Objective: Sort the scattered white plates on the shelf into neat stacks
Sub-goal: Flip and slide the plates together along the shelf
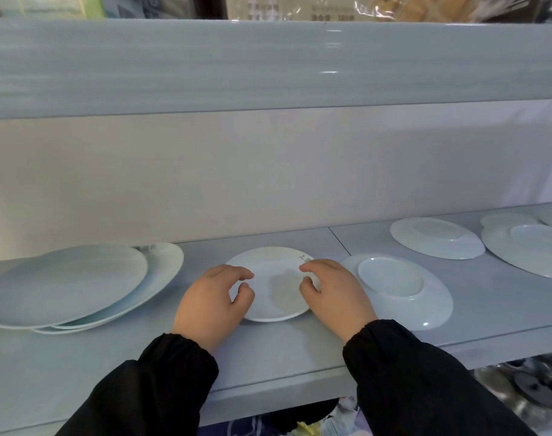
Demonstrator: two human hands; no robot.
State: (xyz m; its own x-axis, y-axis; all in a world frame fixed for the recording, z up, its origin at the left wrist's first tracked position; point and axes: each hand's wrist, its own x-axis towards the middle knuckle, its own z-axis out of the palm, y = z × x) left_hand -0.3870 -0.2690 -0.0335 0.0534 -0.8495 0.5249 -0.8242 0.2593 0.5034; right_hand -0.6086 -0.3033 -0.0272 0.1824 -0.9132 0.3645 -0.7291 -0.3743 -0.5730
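White porcelain lies between my hands: a small plate (276, 291) with a faint grey mark on its far rim sits flat on the pale grey shelf (79, 366), near the front edge. My left hand (210, 298) curls over its left rim, thumb and forefinger pinching the edge. My right hand (334, 292) grips the right rim the same way, fingers bent. Black sleeves cover both wrists. To my left rests a loose pile of large plates (67, 284), their edges not lined up. Just right of my right hand a saucer (391, 275) sits inside a wide plate (432, 309). Farther back on the right lie another plate (435, 239) and a big platter (507, 256).
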